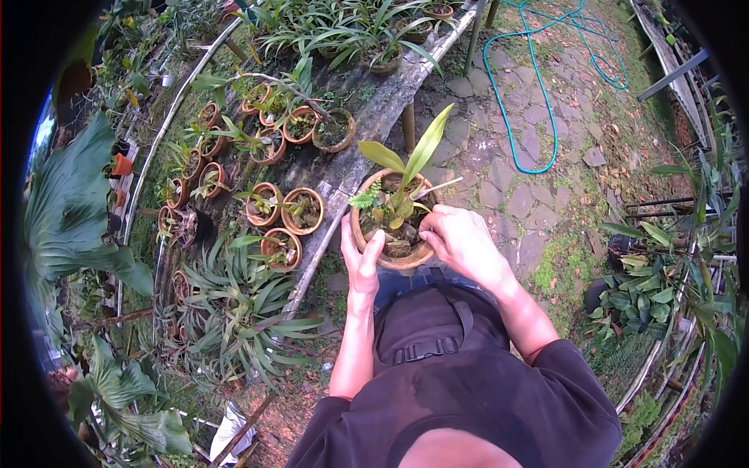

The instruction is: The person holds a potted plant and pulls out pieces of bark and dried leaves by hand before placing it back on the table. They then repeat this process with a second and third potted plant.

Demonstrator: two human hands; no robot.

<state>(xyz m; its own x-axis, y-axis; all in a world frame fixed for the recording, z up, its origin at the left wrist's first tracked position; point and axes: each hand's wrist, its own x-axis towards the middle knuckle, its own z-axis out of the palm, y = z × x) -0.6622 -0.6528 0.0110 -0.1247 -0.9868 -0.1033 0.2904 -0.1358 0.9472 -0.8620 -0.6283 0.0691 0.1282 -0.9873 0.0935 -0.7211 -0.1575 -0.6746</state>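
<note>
A round clay pot [360, 232] with a leafy green plant [427, 146] is held in front of my body, over the edge of the bench. My left hand [363, 261] grips the pot's lower left side, thumb over the rim. On the right, my right hand [460, 238] is at the rim with its fingers bent together over the soil; what they pinch, if anything, is hidden. A small fern [365, 196] grows at the pot's left side, and a thin pale stick [439, 187] points out to the right.
A long bench [341, 204] on the left carries several small clay pots [303, 210] and spiky plants [234, 304]. A teal hose [507, 117] lies on the stone paving [521, 200]. More plants [644, 292] stand at the right. Large leaves [74, 210] hang at far left.
</note>
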